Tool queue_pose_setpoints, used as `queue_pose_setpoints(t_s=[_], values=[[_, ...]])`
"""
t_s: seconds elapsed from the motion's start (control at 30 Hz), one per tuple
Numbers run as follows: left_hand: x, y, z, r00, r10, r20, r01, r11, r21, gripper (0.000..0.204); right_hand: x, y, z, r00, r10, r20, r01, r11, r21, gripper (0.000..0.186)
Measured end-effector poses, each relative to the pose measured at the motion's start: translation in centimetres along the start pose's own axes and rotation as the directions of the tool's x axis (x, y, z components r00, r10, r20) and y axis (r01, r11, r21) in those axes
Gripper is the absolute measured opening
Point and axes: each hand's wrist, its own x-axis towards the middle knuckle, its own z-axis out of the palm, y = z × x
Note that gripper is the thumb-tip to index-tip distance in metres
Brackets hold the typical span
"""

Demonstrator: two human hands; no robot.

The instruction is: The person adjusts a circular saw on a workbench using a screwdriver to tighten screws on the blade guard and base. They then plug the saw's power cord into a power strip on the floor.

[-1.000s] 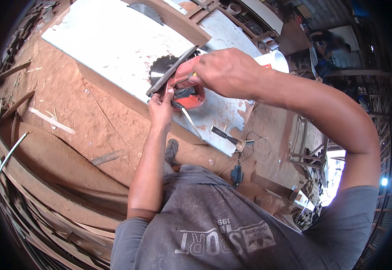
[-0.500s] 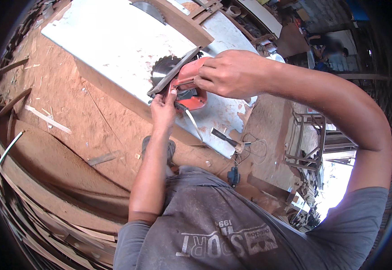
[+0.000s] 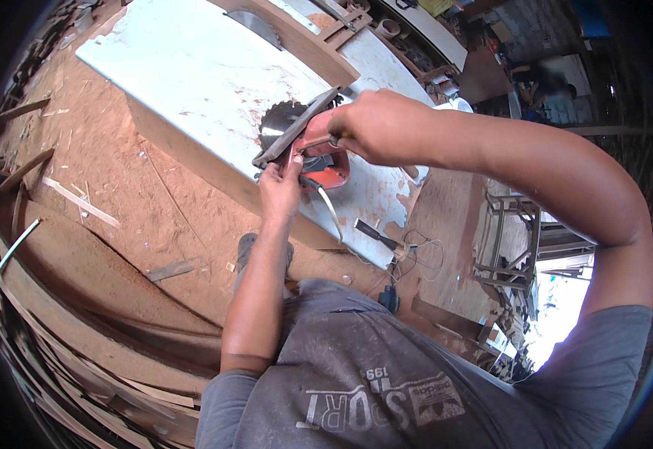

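Observation:
A red circular saw (image 3: 332, 178) is tilted over the white bench top (image 3: 192, 71), its grey base plate slanting and its toothed blade (image 3: 277, 124) facing left. My left hand (image 3: 280, 187) is closed on the saw's near edge, thumb on the red body. Against the upper right of the saw body, my right hand (image 3: 383, 127) is closed, fingers curled under. Something small and dark shows at its fingertips; I cannot make out what. A pale cord (image 3: 332, 211) runs from the saw across the bench.
A chisel (image 3: 375, 233) lies near the bench's front corner. Another toothed blade (image 3: 255, 27) stands at the far side beside a wooden board (image 3: 308, 41). Long planks (image 3: 102, 299) lie at left. Dusty ground surrounds the bench; a person (image 3: 540, 82) is at far right.
My right hand has turned, its fingers curling further under beside the saw body. My left hand keeps its grip on the saw. The whole view has shifted slightly.

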Motion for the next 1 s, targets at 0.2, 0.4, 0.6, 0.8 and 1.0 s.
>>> queue_pose_setpoints(t_s=[0.2,0.4,0.6,0.8,1.0], values=[[0.1,-0.5,0.0,1.000,0.001,0.014,0.000,0.999,-0.044,0.038,-0.3,0.3,0.0,0.976,-0.206,0.068,0.217,0.939,-0.268,0.028],[0.4,-1.6,0.0,1.000,0.013,-0.023,-0.013,1.000,0.006,0.036,-0.1,-0.4,2.0,0.997,-0.075,-0.033,0.072,0.994,-0.084,0.024],[0.4,-1.8,0.0,1.000,0.002,-0.028,-0.003,0.999,-0.037,0.032,0.1,-0.9,1.8,0.989,0.137,0.053,-0.141,0.985,0.102,0.021],[0.5,-2.0,0.1,1.000,0.022,-0.007,-0.023,0.998,-0.062,0.032,1.5,-0.1,3.2,0.984,0.099,0.150,-0.131,0.966,0.223,0.033],[0.8,-1.4,-0.6,0.998,0.001,0.065,-0.001,1.000,-0.004,0.038,-4.1,2.5,1.2,0.983,0.178,0.041,-0.175,0.855,0.488,0.034]])
